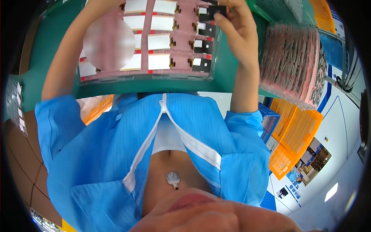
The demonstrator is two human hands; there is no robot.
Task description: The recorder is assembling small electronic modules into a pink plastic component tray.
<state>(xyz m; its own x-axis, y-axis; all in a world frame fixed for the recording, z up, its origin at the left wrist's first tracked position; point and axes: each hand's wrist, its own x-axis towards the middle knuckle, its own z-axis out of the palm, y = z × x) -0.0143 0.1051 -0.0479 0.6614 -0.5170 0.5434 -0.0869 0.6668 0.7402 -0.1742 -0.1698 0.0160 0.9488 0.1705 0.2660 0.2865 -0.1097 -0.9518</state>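
On the green work surface point(92, 89) lies a clear pink-tinted plastic tray point(160, 75) holding rows of flat parts with short dark connector tabs. White rectangular parts point(159, 62) fill the left and middle columns; black-and-white parts point(201, 65) make up the right column. My right hand point(241, 31) is closed at the tray's upper right, thumb and fingers pinching a small flat black part point(217, 12) over that column. By the tray's upper left, my left hand point(102, 3) is cut off by the upper edge, its fingers out of sight. A round blurred patch hides some left-hand parts.
To the right stands a tall stack of similar clear trays point(290, 65) with parts in them. Beyond it are orange plastic crates point(295, 131) and a blue basket point(269, 121). More white parts point(19, 104) show at the far left, next to brown boxes point(23, 154).
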